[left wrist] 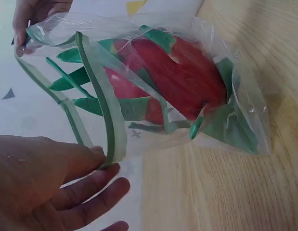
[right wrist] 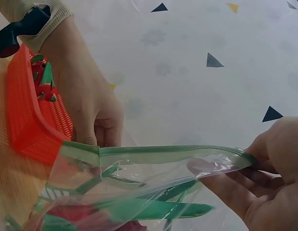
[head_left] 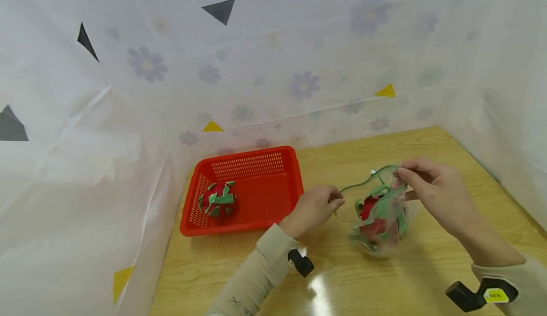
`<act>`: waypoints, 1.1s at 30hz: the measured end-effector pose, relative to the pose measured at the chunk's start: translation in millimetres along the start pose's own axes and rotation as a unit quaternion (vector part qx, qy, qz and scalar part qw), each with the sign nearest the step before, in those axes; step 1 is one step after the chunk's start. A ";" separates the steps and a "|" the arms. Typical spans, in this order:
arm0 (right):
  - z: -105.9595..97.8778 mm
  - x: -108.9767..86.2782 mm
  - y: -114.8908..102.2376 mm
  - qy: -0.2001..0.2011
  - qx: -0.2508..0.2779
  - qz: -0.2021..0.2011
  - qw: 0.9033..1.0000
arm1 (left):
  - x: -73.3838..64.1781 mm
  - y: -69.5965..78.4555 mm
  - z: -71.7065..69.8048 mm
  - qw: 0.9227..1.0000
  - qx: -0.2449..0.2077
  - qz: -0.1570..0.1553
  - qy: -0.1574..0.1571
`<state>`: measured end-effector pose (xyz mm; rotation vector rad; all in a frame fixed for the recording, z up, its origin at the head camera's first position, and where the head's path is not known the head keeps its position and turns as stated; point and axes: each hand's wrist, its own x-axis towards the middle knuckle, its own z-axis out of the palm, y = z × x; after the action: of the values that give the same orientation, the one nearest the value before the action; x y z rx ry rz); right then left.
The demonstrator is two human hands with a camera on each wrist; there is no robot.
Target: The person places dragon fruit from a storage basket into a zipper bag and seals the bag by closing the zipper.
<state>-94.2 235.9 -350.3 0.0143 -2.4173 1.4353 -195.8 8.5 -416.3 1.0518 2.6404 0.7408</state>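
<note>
A clear zip bag (head_left: 351, 218) with a green-edged mouth stands on the table, its mouth spread wide. Inside it is a red dragon fruit (left wrist: 182, 82) with green scales, seen through the plastic. My left hand (head_left: 316, 209) pinches the left end of the mouth between thumb and index finger; the other fingers hang loose in the left wrist view. At the opposite end, my right hand (head_left: 440, 197) grips the green edge between thumb and fingers. Several green scale tips (right wrist: 173, 209) point toward the opening.
Left of the bag sits a red plastic basket (head_left: 273, 197) with slotted walls. Another dragon fruit (head_left: 219, 199) lies at its left side. The wooden table (head_left: 342, 287) meets white patterned sheeting (head_left: 256, 69) at the back and sides.
</note>
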 end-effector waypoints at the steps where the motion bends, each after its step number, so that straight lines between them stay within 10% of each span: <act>1: -0.6 0.1 -0.4 0.000 0.001 0.000 1.000 | -0.5 -0.9 -1.6 1.000 -0.017 0.004 0.008; 13: -14.9 9.7 0.8 -0.012 0.044 0.021 0.999 | -0.7 24.0 -44.6 0.983 -0.093 0.102 0.123; 20: -19.7 14.5 1.8 -0.018 0.139 0.010 0.990 | -6.7 41.3 -65.7 0.972 -0.151 0.126 0.130; 27: -33.5 20.4 -5.7 0.021 0.082 -0.004 0.996 | -9.8 43.8 -97.7 0.941 -0.242 0.144 0.190; 33: -42.6 23.6 -18.5 0.084 0.058 -0.031 0.994 | -15.3 42.7 -110.3 0.933 -0.268 0.132 0.203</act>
<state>-101.7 267.0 -309.1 -0.0034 -2.1790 1.4841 -199.6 -17.1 -299.9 1.1871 2.3634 1.7846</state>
